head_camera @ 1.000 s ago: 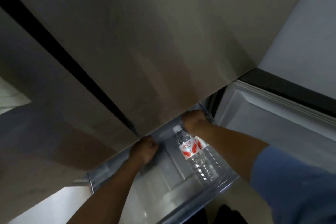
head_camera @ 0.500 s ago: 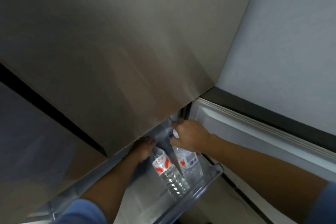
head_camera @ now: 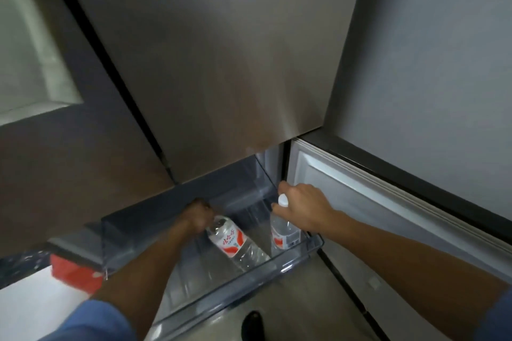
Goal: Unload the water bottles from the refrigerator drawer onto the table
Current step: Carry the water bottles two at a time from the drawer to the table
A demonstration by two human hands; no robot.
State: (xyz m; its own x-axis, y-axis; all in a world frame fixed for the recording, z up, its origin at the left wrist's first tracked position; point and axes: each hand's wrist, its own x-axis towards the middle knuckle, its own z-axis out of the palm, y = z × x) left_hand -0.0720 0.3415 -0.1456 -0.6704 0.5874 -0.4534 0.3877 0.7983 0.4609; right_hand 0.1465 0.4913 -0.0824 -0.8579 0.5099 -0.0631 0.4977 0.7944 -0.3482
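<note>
Brushed steel door [head_camera: 221, 63] overhangs clear plastic drawer [head_camera: 277, 268] holding ribbed bottles [head_camera: 235, 243] [head_camera: 282, 232].

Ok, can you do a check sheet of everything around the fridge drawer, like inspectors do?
Surface: clear plastic drawer, pulled out below the steel fridge door.
Job's things: left bottle lies on its side in the drawer; right bottle is roughly upright near the right corner, white cap on.
Clutter: red box left of the drawer.
Grippers: left hand grips the left bottle's top; right hand grips the right bottle's neck.
Cables: nothing seen.
Surroundings: open lower door at right; grey wall.
</note>
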